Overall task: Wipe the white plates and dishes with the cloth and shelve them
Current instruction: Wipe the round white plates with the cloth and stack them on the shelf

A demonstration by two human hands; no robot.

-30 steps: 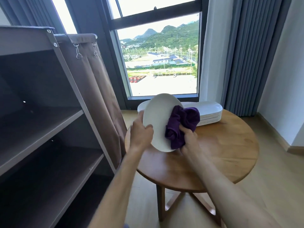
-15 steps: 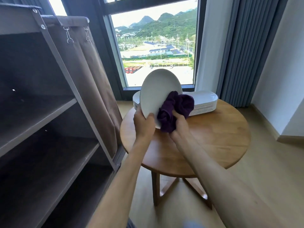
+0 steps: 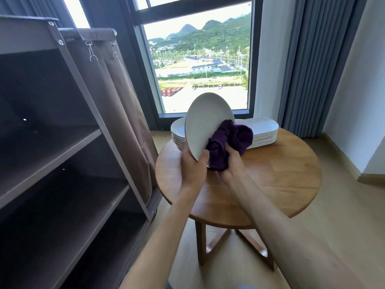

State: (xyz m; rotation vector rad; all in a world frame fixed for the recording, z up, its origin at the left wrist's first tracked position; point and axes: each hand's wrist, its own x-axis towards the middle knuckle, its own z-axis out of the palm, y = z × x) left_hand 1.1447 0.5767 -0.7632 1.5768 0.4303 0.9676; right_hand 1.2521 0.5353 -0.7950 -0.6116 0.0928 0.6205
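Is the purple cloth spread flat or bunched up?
Bunched up: the purple cloth sits crumpled in the right hand, pressed against the white plate.

- One white plate (image 3: 205, 124) held up on edge.
- One purple cloth (image 3: 228, 143).
- Two stacks on one round wooden table (image 3: 277, 180): round plates (image 3: 177, 132), oblong dishes (image 3: 263, 131); counts per stack unclear.
- Two hands: left hand (image 3: 192, 165), right hand (image 3: 232, 163).
- One shelf unit (image 3: 62, 147).
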